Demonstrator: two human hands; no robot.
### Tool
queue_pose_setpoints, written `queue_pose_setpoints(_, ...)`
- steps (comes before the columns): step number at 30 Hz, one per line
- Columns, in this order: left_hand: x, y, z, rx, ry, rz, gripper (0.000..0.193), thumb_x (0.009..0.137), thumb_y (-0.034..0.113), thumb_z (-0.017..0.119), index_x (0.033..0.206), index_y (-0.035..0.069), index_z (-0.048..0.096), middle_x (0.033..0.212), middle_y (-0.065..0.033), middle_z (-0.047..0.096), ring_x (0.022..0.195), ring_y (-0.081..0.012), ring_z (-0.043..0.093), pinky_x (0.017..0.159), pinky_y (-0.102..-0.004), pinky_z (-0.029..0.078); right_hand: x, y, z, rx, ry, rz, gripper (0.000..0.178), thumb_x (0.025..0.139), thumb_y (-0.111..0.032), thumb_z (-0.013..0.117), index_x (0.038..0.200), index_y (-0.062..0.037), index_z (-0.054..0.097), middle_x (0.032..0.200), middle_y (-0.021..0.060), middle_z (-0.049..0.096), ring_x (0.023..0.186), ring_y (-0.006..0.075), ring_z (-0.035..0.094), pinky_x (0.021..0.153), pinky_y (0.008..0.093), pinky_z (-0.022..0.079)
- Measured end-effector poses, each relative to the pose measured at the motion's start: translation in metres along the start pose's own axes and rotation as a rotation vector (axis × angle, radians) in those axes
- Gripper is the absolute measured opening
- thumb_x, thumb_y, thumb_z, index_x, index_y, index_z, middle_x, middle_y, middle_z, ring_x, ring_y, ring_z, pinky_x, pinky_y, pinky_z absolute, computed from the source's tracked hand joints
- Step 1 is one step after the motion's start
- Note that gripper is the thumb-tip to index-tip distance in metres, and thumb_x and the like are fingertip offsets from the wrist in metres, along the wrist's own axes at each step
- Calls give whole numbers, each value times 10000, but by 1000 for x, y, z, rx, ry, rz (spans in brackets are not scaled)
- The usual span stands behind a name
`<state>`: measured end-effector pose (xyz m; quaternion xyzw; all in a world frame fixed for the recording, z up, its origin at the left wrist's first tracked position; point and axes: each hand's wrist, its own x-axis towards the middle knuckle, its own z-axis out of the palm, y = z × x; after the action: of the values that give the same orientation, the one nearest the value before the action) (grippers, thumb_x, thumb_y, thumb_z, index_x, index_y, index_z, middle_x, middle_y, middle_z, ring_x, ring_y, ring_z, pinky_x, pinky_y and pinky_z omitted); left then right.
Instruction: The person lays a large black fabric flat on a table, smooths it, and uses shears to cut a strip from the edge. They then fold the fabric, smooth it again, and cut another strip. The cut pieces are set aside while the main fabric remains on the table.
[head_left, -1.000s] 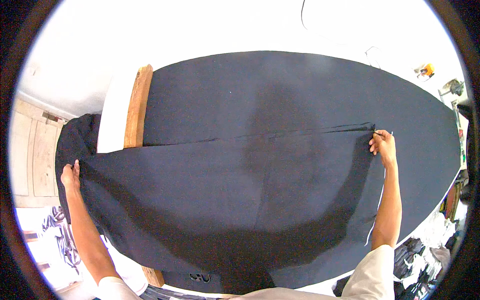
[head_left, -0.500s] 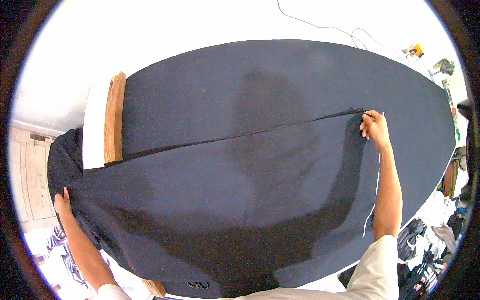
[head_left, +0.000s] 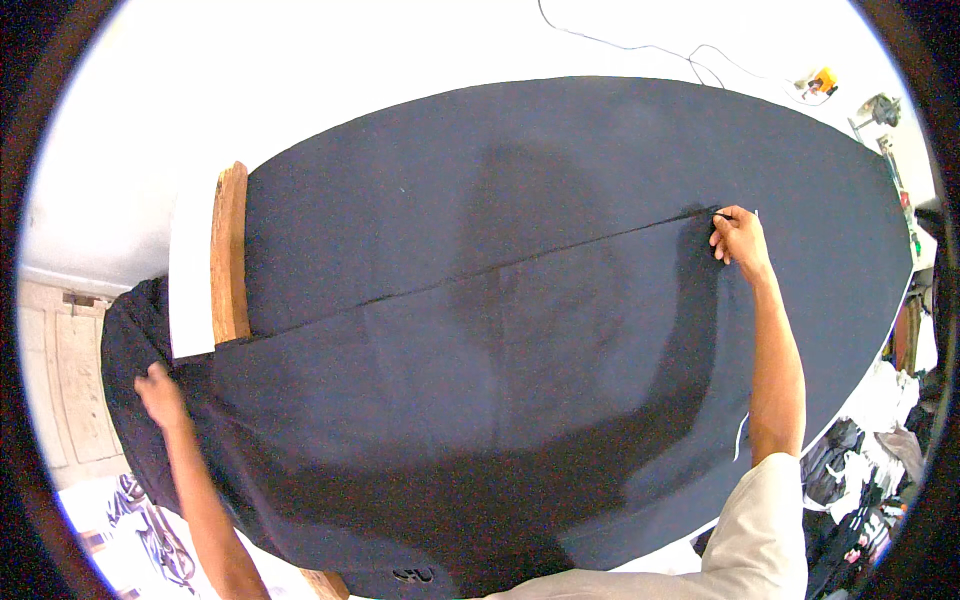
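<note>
A large black cloth point(head_left: 420, 400) spreads over the wide surface in front of me, its upper edge making a slanting line across another dark layer point(head_left: 400, 190). At the right end of that line, my right hand point(head_left: 740, 240) pinches the cloth's edge between thumb and fingers. Over on the far left, my left hand point(head_left: 162, 397) is closed on the bunched cloth near the table's end; motion blurs its fingers slightly. Just above the left hand lies a wooden bar point(head_left: 231, 255), beside a white strip point(head_left: 192, 260).
A thin cable point(head_left: 640, 47) runs along the white wall to a small yellow device point(head_left: 822, 82). Piled clothes and fabric point(head_left: 850, 480) lie off the right edge. A pale wooden door point(head_left: 65, 375) stands at the left. White cord point(head_left: 741, 437) hangs near my right forearm.
My left hand has moved right and slightly up, toward the white strip. The cloth's upper edge now lies flatter and straighter. My right hand keeps its pinch, slightly higher and further left in view.
</note>
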<state>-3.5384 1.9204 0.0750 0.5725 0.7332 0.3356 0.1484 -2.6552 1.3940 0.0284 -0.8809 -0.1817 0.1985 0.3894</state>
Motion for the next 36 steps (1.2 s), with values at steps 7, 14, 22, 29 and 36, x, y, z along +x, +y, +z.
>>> queue_pose_setpoints(7,-276,130,103,451,-572,1040,540,1160,319,463,1630,59,514,1773,-195,340,1658,-420,257,1351,-588,153,-10,-4,25,-487,411,-186,239,1062,-158,674,1238,3,690,814,122,777,601,265,731,554,403,585)
queue_pose_setpoints(14,-284,114,145,497,-585,919,584,1187,373,358,1705,107,401,1814,-149,260,1689,-367,177,1366,-563,85,-159,-36,121,-725,-19,-971,530,1010,-233,668,1528,-130,623,1713,168,440,1606,420,357,1310,616,262)
queue_pose_setpoints(22,-318,157,140,676,-501,888,583,1164,344,399,1686,84,408,1779,-180,328,1655,-422,248,1334,-640,148,-159,-29,140,-767,54,-654,573,1130,-361,481,1655,-132,465,1754,147,383,1641,392,290,1325,652,171)
queue_pose_setpoints(29,-589,117,34,249,-773,1131,610,1132,340,446,1637,0,463,1750,-248,351,1643,-477,246,1321,-665,140,-405,-9,134,-601,-246,-762,643,1060,-369,561,1619,-56,496,1750,209,364,1650,401,273,1325,661,159)
queue_pose_setpoints(36,-661,20,-48,433,-876,1029,674,1151,458,389,1679,41,424,1791,-206,291,1667,-446,195,1341,-645,85,-528,70,115,-614,-36,-400,735,1087,-409,572,1663,15,404,1790,208,291,1684,364,200,1342,644,84)
